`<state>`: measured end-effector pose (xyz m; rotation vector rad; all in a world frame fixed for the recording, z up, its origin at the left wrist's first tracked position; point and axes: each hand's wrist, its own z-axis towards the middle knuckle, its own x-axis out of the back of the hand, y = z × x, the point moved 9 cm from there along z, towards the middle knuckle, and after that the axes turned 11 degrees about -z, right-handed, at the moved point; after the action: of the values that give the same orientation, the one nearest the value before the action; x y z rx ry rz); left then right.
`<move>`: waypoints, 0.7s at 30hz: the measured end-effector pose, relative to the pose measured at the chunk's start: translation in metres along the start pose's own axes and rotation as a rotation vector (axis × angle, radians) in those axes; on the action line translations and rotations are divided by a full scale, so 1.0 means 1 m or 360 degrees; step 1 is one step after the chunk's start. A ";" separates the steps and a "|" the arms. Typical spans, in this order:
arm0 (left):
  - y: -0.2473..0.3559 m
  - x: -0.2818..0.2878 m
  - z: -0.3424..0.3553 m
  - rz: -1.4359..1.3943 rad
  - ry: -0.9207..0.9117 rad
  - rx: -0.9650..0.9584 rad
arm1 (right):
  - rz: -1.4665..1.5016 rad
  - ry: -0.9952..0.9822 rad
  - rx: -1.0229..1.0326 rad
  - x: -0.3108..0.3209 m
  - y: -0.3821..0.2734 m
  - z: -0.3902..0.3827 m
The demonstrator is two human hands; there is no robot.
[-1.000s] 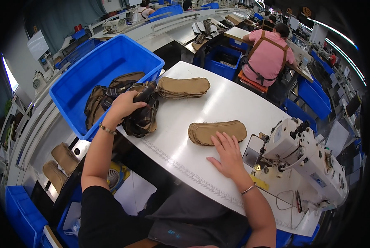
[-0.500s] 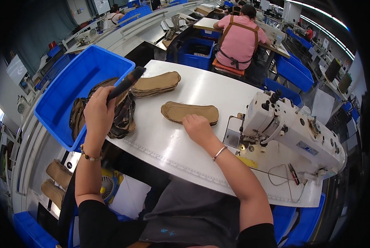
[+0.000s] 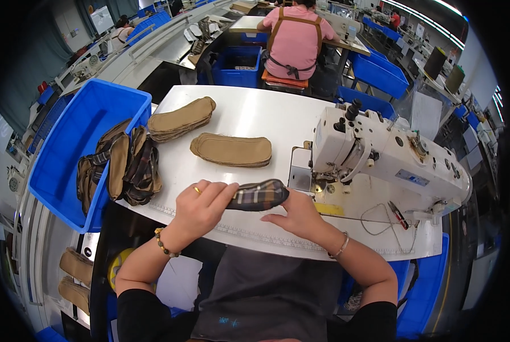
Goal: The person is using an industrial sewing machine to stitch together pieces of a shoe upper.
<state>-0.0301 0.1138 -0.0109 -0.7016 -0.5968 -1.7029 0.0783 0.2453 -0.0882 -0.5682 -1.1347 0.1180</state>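
Low over the near edge of the table, my left hand (image 3: 205, 206) is closed on one end of a dark-edged, plaid padded fabric piece (image 3: 259, 195), long with a rounded end. My right hand (image 3: 303, 215) is at the piece's other end, its thumb stretched out apart below and its other fingers partly hidden behind. Beyond my hands lies a stack of tan insole-shaped pieces (image 3: 232, 150). A second tan stack (image 3: 181, 119) sits farther left. More plaid and tan pieces (image 3: 135, 168) hang over the rim of a blue bin (image 3: 95, 191).
A white sewing machine (image 3: 380, 142) stands on the right of the white table (image 3: 255, 108). Red-handled snips (image 3: 398, 215) and a loose cord (image 3: 374, 228) lie before it. At the lower left are more tan pieces (image 3: 75, 279). A person in pink (image 3: 294, 43) sits ahead.
My left hand has brought the plaid piece from beside the bin to the front middle. My right hand has left the tan stack and come to the piece's end. The view has shifted.
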 end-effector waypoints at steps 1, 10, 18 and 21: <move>0.007 -0.011 -0.002 -0.0034 0.0007 -0.0022 | -0.0146 -0.0076 -0.0184 0.005 0.012 -0.018; 0.062 -0.102 -0.006 -0.0442 -0.0819 -0.0250 | 0.1793 -0.0113 -0.1159 -0.018 0.081 -0.079; -0.081 -0.118 0.012 0.0117 -0.0634 0.0458 | 0.1328 -0.0583 -0.0761 -0.012 0.103 -0.067; -0.121 -0.126 -0.013 0.0238 -0.0739 0.0802 | 0.1230 -0.0562 -0.0563 -0.009 0.095 -0.068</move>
<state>-0.1267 0.2166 -0.1141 -0.7502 -1.2151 -1.1776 0.1529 0.2980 -0.1625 -1.3246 -1.2282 0.7153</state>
